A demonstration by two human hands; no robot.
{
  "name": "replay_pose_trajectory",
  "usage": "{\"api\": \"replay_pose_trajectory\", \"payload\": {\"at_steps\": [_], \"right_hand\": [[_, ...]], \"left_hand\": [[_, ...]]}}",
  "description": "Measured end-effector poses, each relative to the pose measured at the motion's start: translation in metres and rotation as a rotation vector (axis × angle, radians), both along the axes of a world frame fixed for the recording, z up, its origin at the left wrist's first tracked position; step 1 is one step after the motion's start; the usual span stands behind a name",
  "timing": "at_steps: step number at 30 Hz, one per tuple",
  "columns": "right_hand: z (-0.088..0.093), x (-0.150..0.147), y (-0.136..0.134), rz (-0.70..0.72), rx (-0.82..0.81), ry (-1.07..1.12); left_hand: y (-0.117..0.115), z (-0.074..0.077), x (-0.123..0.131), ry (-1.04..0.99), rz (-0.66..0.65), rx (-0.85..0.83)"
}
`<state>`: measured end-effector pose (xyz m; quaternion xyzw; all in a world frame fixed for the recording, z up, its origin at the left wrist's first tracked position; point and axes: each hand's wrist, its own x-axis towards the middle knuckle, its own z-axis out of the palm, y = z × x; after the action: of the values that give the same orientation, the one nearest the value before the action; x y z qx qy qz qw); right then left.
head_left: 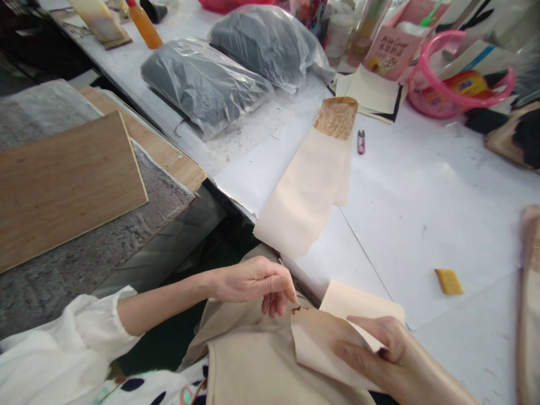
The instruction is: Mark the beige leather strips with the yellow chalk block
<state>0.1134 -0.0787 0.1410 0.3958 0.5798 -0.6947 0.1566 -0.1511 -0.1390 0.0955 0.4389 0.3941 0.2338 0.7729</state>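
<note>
My right hand (392, 360) grips a small cream sheet (324, 337) with a brown-stained corner, thumb on top and fingers beneath it. My left hand (257, 281) hovers just left of that stained corner, fingers curled and pinched together; whether anything is in them I cannot make out. Both hands are over a beige cloth (248, 360) on my lap, at the near edge of the white table (422, 185). A long cream strip (312, 174) with a brown far end lies on the table beyond my hands and overhangs its edge.
A small yellow block (449, 281) and a red thread snipper (361, 142) lie on the table. Two plastic-wrapped dark bundles (206, 81) sit at the back, beside a pink basket (459, 73) and bottles. A wooden board (63, 185) rests on grey felt at left.
</note>
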Motion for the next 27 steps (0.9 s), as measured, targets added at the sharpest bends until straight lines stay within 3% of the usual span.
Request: {"api": "replay_pose_trajectory", "payload": {"at_steps": [4, 9, 19, 27], "right_hand": [[-0.003, -0.001, 0.0, 0.009, -0.035, 0.012], [0.0, -0.003, -0.003, 0.007, 0.032, 0.022], [-0.004, 0.002, -0.01, 0.103, 0.135, 0.037], [-0.008, -0.001, -0.007, 0.11, 0.092, 0.029]], "left_hand": [[-0.001, -0.003, 0.012, 0.178, 0.037, 0.177], [-0.001, 0.007, 0.019, 0.245, 0.008, 0.342], [-0.003, 0.017, 0.004, 0.216, -0.152, 0.386], [-0.005, 0.019, -0.004, 0.253, -0.186, 0.443]]}}
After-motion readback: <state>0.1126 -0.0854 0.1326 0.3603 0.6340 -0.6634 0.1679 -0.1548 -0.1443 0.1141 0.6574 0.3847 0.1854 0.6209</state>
